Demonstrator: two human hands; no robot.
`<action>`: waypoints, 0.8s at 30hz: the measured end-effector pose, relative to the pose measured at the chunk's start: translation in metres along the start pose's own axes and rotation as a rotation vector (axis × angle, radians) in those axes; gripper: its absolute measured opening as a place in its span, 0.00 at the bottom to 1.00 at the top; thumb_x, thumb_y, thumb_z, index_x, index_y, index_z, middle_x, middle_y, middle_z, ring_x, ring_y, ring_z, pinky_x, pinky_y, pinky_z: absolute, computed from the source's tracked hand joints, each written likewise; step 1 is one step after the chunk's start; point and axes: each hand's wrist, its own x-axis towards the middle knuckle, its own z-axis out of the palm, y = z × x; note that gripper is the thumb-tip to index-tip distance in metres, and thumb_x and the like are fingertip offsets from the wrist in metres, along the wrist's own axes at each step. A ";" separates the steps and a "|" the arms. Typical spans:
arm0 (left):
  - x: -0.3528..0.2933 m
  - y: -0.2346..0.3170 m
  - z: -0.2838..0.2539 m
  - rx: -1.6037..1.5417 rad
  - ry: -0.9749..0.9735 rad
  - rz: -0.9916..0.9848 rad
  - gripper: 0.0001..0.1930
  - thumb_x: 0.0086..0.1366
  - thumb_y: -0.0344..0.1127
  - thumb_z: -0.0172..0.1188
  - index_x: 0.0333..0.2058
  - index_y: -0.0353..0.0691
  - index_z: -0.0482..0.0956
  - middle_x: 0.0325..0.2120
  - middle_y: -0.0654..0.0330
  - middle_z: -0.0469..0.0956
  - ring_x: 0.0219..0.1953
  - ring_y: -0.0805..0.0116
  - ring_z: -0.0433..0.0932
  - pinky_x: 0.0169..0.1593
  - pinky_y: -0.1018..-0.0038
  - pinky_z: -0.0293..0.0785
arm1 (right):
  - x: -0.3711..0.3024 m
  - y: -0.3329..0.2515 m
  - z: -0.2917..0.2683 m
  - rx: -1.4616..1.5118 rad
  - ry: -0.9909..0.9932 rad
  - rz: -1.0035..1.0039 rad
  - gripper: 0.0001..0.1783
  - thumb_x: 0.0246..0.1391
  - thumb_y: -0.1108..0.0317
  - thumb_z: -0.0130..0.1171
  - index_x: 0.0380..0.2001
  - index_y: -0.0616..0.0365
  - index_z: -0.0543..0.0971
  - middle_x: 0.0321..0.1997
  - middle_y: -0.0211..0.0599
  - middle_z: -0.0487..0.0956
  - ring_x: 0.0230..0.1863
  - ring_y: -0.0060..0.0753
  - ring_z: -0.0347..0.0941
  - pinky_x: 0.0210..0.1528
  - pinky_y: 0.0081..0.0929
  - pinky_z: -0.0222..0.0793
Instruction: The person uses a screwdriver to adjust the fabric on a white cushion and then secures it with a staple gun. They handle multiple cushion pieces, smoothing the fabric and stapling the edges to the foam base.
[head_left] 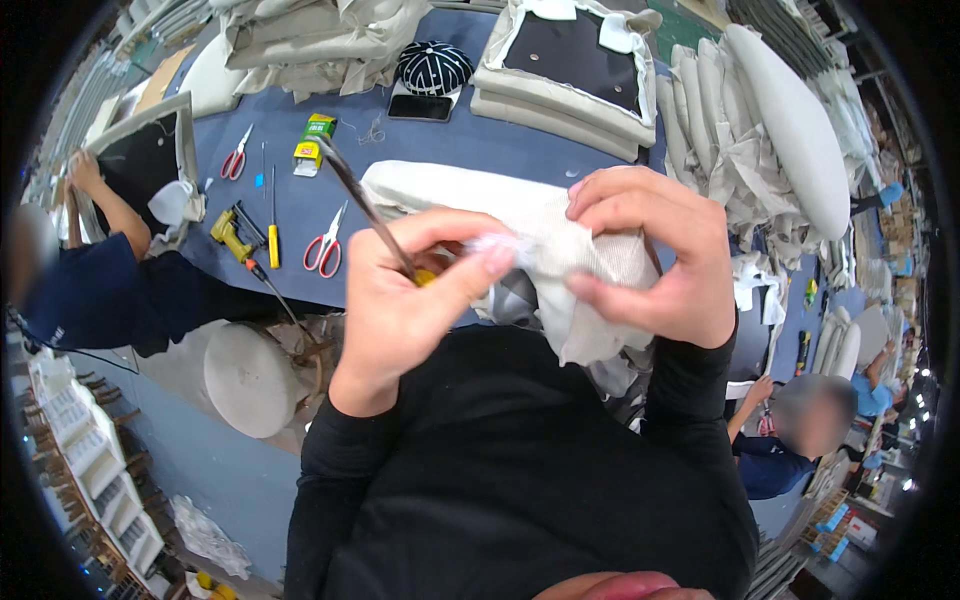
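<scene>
My left hand (pixel 400 300) is closed round a yellow-handled screwdriver (pixel 362 200), its metal shaft slanting up and left past my knuckles. Between that hand's thumb and fingers is a tuft of white fluff (pixel 510 247), slightly blurred. My right hand (pixel 665 255) grips the gathered beige fabric (pixel 600 262) at the near corner of a padded cushion (pixel 450 182). Loose cloth hangs from this corner toward my chest. Both hands are close together at the corner, and part of the cushion is hidden behind them.
On the blue table (pixel 380 145) lie red-handled scissors (pixel 322 252), a yellow nail gun (pixel 240 235), a thin yellow-handled tool (pixel 273 245) and a green-yellow box (pixel 314 145). Behind are a phone (pixel 420 107), a patterned cap (pixel 434 68) and cushion stacks (pixel 565 110). Other people work at both sides.
</scene>
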 end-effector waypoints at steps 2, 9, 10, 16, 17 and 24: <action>-0.005 0.004 0.008 -0.099 -0.089 -0.031 0.10 0.68 0.25 0.67 0.46 0.29 0.87 0.38 0.57 0.88 0.36 0.78 0.82 0.40 0.80 0.76 | 0.006 -0.002 0.010 -0.061 0.123 0.008 0.10 0.51 0.71 0.76 0.35 0.64 0.85 0.36 0.41 0.86 0.40 0.36 0.86 0.47 0.29 0.79; 0.027 -0.009 0.034 0.280 0.024 0.171 0.13 0.69 0.25 0.66 0.50 0.34 0.81 0.23 0.62 0.80 0.24 0.83 0.72 0.29 0.81 0.67 | 0.015 0.010 0.024 0.132 0.275 0.255 0.09 0.58 0.71 0.70 0.36 0.66 0.83 0.38 0.35 0.85 0.42 0.23 0.78 0.49 0.23 0.72; 0.030 -0.007 0.034 0.325 0.036 0.115 0.14 0.69 0.26 0.66 0.52 0.36 0.79 0.20 0.63 0.77 0.22 0.82 0.70 0.28 0.80 0.66 | 0.014 0.004 0.023 0.134 0.244 0.317 0.09 0.57 0.73 0.70 0.38 0.67 0.82 0.42 0.37 0.85 0.46 0.24 0.79 0.53 0.24 0.72; 0.004 -0.034 0.032 0.414 -0.013 0.202 0.16 0.76 0.30 0.58 0.60 0.39 0.76 0.36 0.48 0.83 0.33 0.51 0.82 0.41 0.68 0.77 | -0.001 0.018 0.011 0.103 0.304 0.309 0.14 0.56 0.75 0.71 0.44 0.68 0.83 0.49 0.38 0.84 0.51 0.26 0.78 0.59 0.25 0.71; -0.003 -0.035 0.032 0.428 -0.045 0.188 0.17 0.76 0.30 0.58 0.61 0.40 0.77 0.40 0.48 0.84 0.34 0.49 0.83 0.42 0.67 0.78 | -0.005 0.020 0.010 0.106 0.329 0.332 0.14 0.56 0.75 0.72 0.44 0.68 0.83 0.49 0.37 0.84 0.51 0.26 0.78 0.59 0.25 0.71; -0.013 -0.035 0.046 0.473 -0.125 0.111 0.21 0.75 0.32 0.60 0.65 0.44 0.79 0.42 0.45 0.86 0.36 0.48 0.86 0.39 0.64 0.79 | -0.020 0.024 0.003 0.091 0.441 0.492 0.15 0.60 0.69 0.71 0.47 0.66 0.84 0.50 0.33 0.84 0.51 0.21 0.77 0.58 0.21 0.69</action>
